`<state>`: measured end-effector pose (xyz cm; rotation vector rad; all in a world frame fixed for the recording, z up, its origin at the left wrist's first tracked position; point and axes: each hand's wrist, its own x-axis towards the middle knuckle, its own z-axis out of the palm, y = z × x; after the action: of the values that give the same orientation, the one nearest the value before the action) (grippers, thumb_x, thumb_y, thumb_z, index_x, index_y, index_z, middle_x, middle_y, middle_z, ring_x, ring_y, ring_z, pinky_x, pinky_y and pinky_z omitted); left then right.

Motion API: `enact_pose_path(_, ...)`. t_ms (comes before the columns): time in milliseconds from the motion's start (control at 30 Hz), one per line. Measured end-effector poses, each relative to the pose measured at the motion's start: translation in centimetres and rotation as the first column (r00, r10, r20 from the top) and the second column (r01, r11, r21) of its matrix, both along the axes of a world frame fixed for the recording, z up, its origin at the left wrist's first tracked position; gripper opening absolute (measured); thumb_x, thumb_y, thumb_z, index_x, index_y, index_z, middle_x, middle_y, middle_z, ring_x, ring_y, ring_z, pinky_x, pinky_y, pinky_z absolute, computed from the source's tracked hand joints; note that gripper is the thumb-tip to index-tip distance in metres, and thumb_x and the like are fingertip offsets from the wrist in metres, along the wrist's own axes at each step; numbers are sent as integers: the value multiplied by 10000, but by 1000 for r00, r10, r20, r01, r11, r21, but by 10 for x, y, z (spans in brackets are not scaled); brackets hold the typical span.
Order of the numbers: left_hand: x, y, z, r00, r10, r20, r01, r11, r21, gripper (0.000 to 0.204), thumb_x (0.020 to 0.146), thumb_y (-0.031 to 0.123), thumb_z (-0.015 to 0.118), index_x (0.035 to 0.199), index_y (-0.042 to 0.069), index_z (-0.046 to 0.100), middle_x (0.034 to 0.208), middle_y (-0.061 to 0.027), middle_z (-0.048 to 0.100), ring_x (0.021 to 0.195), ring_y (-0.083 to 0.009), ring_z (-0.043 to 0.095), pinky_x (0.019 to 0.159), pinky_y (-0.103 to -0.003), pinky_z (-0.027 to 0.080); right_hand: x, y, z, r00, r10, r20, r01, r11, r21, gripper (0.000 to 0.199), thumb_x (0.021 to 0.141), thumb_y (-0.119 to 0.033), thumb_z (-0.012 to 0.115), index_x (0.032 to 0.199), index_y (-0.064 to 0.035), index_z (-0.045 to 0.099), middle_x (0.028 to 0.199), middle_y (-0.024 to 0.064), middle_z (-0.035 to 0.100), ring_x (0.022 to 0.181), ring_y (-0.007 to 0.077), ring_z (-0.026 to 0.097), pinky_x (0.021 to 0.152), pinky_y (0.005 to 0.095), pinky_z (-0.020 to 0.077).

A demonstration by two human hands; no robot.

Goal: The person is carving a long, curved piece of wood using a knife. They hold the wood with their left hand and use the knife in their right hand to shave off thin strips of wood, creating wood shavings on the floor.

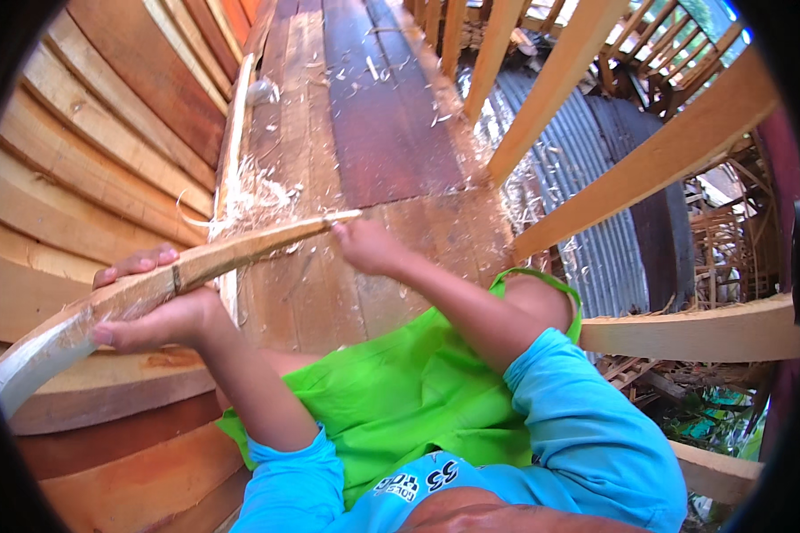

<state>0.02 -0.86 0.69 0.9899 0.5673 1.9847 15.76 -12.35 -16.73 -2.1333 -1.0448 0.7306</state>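
My left hand (156,311) grips the thick middle of a long curved wooden stick (240,250), fingers wrapped over its top and thumb beneath. The stick runs from a pale, peeled end at the lower left up to a thin tip near the centre. My right hand (364,244) sits closed at that thin tip; whether it holds a tool or only the stick is hidden. I sit on a plank floor (391,133), wearing green shorts and a blue long-sleeved shirt.
Wood shavings (262,195) lie scattered on the planks by the stick's tip. Plank walls (89,151) curve up on the left. Slanted wooden rails (649,169) stand on the right, with corrugated metal roofing (587,160) below them.
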Motion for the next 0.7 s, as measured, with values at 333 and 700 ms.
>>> enact_pose_path(333,-6,6,-8,963,-268,-27,269,961,68,796,752,876,373,810,87,461,581,-64,472,526,-182,495,514,-301,446,-7,-1,33,998,32,-62,-26,994,109,457,1010,-328,399,913,66,610,880,292,634,864,453,607,769,497,458)
enact_pose_path(700,-9,14,-22,951,-311,-9,306,932,195,829,776,851,386,991,53,447,682,-73,512,596,-161,535,536,-281,471,-12,0,32,995,20,-97,-9,993,114,453,1011,-330,403,936,67,608,869,281,637,849,439,610,769,487,460)
